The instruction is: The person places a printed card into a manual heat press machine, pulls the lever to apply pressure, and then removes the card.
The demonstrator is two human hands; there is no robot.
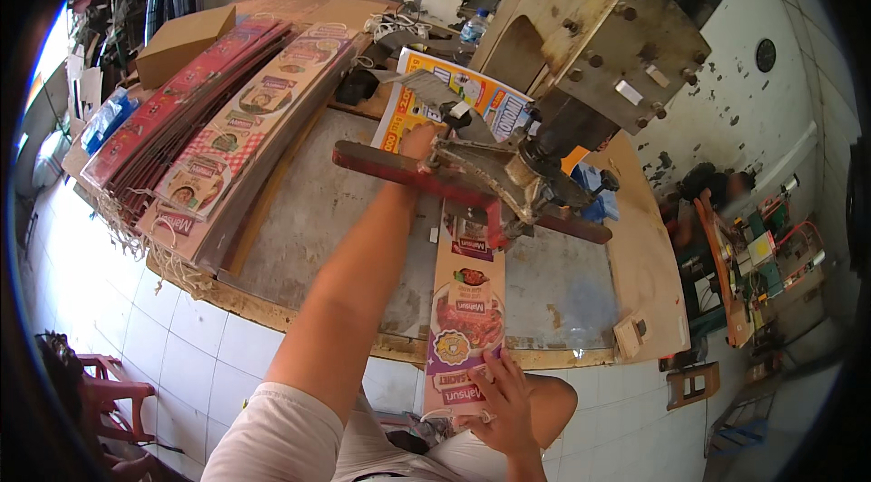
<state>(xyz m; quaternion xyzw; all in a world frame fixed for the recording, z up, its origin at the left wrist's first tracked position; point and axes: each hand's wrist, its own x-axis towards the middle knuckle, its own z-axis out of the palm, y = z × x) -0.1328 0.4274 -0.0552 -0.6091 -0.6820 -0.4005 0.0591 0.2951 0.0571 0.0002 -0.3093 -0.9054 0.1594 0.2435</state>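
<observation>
A long printed cardboard strip, tan with red and purple food pictures, runs from under the press toward my lap. My right hand grips its near end at the right edge, fingers lying on top. My left hand reaches past the red bar of the press, fingers curled beside a yellow and orange printed sheet; what they hold, if anything, is hidden. Over the strip's far part stands the heavy metal press with its cast tool head.
Stacks of similar strips with strings lie on the table's left, beside a cardboard box. A plastic bottle stands at the back. A red stool is at lower left. Another person is by a bench at far right.
</observation>
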